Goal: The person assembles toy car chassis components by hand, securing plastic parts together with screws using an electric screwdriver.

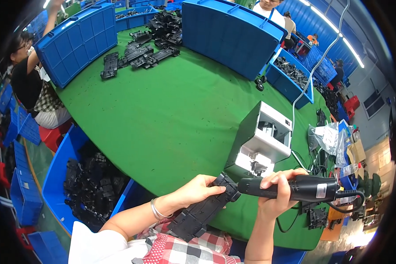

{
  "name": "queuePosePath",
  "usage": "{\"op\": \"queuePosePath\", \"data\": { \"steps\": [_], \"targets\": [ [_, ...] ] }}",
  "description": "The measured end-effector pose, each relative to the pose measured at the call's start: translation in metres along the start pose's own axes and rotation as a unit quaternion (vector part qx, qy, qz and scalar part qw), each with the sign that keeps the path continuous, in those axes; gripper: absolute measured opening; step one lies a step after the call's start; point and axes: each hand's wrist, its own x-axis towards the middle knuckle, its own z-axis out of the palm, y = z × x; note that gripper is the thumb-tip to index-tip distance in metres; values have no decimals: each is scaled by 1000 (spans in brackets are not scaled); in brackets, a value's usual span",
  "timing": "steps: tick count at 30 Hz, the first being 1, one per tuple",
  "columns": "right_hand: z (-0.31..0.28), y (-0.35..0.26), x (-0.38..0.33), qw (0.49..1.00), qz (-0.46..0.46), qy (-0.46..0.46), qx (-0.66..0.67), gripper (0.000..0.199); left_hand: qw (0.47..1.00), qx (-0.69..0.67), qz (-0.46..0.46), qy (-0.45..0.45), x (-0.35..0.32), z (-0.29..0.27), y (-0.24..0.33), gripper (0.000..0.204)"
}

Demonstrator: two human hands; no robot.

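Observation:
My left hand grips a long black plastic chassis part that rests on my lap at the green table's near edge. My right hand is wrapped around a black electric screwdriver, held level, its tip meeting the upper end of the part. A cable runs from the tool's right end. A grey and white box-shaped machine stands on the table just behind both hands.
A blue bin of black parts sits at my lower left. More black parts lie at the far end of the green table, between upturned blue crates. Other people work at the left and back. Plastic bags and cables are at the right.

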Motion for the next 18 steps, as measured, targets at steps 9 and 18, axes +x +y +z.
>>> {"op": "queuePosePath", "data": {
  "steps": [9,18],
  "targets": [
    [13,17,-13,995,-22,-82,-54,33,999,35,11,13,3,-2,-5,20],
    [17,3,-9,996,-18,-82,-4,38,999,38,22,2,-4,2,12,21]
  ]
}}
